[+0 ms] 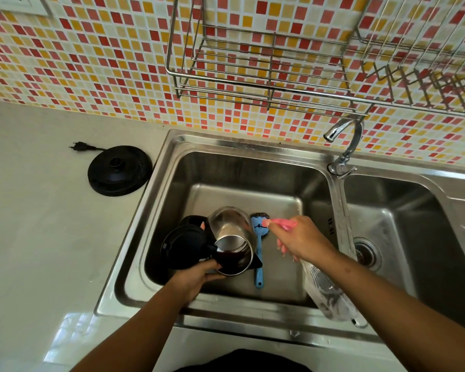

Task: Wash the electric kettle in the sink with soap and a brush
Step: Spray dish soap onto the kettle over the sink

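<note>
The steel electric kettle point(232, 232) lies tilted in the left basin of the sink point(172, 146), its mouth facing me and its black lid point(184, 242) swung open to the left. My left hand point(199, 275) grips the kettle at its rim and black handle. A blue brush point(258, 253) with a wire scrubber head lies on the basin floor just right of the kettle. My right hand point(298, 237) is over the brush head, closed on a pink soap bottle point(286, 223) whose tip points toward the kettle.
The kettle's black base point(120, 170) with its plug rests on the counter to the left of the sink. A tap point(344, 146) stands between the basins. A clear plastic bag point(330, 299) lies on the divider. Wire racks point(266, 76) hang above.
</note>
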Motion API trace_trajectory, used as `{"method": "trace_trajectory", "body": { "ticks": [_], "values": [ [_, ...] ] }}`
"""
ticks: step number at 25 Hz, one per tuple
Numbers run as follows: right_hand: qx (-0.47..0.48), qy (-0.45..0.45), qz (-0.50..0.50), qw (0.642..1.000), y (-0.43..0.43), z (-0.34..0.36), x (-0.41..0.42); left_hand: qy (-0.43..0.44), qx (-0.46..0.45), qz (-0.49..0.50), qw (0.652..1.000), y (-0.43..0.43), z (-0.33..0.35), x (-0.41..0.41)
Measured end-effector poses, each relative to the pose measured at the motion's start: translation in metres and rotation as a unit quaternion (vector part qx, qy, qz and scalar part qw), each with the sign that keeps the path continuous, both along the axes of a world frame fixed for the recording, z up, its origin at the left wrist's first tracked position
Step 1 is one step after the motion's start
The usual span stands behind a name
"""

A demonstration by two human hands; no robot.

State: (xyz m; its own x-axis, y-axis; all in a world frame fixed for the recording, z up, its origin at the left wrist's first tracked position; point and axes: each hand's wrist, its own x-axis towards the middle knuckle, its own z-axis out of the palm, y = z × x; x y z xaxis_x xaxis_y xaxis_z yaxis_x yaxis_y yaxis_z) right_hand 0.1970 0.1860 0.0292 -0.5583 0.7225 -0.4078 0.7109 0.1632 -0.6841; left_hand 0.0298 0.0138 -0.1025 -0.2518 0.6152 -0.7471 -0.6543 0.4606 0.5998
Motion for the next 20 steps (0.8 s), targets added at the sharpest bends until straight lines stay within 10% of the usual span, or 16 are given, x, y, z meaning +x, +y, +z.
{"method": "trace_trajectory", "body": {
  "ticks": [20],
  "values": [
    [-0.003, -0.014, -0.019, 1.0, -0.003, 0.0, 0.006, -0.024, -0.005, 0.007, 1.0, -0.001, 0.001, -0.002]
  ]
}}
